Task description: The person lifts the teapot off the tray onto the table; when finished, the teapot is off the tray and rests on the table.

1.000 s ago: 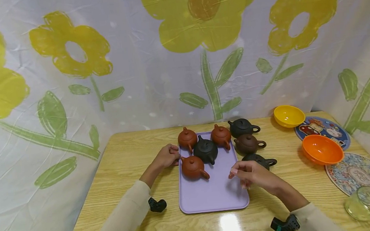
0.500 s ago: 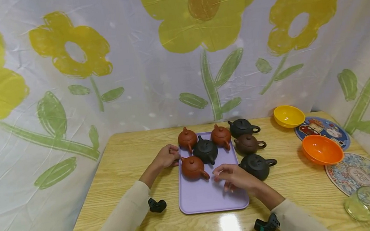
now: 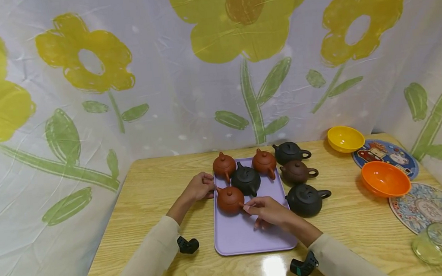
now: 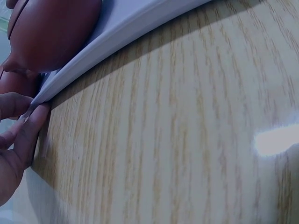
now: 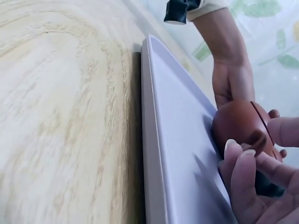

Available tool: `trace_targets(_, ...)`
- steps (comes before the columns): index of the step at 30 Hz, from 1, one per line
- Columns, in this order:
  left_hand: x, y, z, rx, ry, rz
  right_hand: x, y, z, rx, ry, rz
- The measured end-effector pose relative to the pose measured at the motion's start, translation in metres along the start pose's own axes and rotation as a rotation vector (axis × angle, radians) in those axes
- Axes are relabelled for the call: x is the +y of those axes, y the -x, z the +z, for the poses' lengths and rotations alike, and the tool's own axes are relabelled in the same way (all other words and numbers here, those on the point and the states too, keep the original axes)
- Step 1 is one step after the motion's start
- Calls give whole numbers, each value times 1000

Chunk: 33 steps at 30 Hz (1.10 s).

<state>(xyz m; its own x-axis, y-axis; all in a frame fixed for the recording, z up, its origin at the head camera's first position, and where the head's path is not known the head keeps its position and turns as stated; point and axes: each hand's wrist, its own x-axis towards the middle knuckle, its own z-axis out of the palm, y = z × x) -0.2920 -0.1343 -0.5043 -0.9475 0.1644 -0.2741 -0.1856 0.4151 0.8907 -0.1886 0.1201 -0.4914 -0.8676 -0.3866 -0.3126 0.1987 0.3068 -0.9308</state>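
A lavender tray (image 3: 229, 241) lies on the table, bearing several small clay teapots. My left hand (image 3: 199, 186) pinches the tray's left edge; in the left wrist view its fingers (image 4: 32, 128) lie around the rim. My right hand (image 3: 267, 212) reaches over the tray and pinches the handle of the front orange-brown teapot (image 3: 230, 200). In the right wrist view that teapot (image 5: 238, 123) stands on the tray with my fingertips (image 5: 243, 175) around its handle. Behind it on the tray are a black teapot (image 3: 245, 180) and two more orange-brown teapots, left (image 3: 223, 166) and right (image 3: 264, 162).
Right of the tray stand a black teapot (image 3: 288, 152), a dark brown one (image 3: 295, 172) and a larger black one (image 3: 305, 200). Farther right are a yellow bowl (image 3: 346, 139), an orange bowl (image 3: 385, 179), two round mats and a clear glass (image 3: 428, 245).
My right hand has moved left, from beside the black teapot across the tray to the front orange-brown teapot's handle. My left hand has stayed at the tray's edge.
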Motion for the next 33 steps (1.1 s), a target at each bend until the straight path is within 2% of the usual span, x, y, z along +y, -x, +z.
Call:
trace_targets(9, 0, -2, 1, -4, 14, 5, -5, -3, 9, 57, 7, -31)
trace_targets(20, -1, -2, 2, 3, 16, 0, -2, -7, 16, 84, -53, -40)
trace_targets(27, -2, -1, 1, 6, 7, -4, -1, 0, 11, 70, -41, -88)
trace_targets(33, -2, -1, 0, -3, 7, 3, -2, 11, 0, 43, -28, -92)
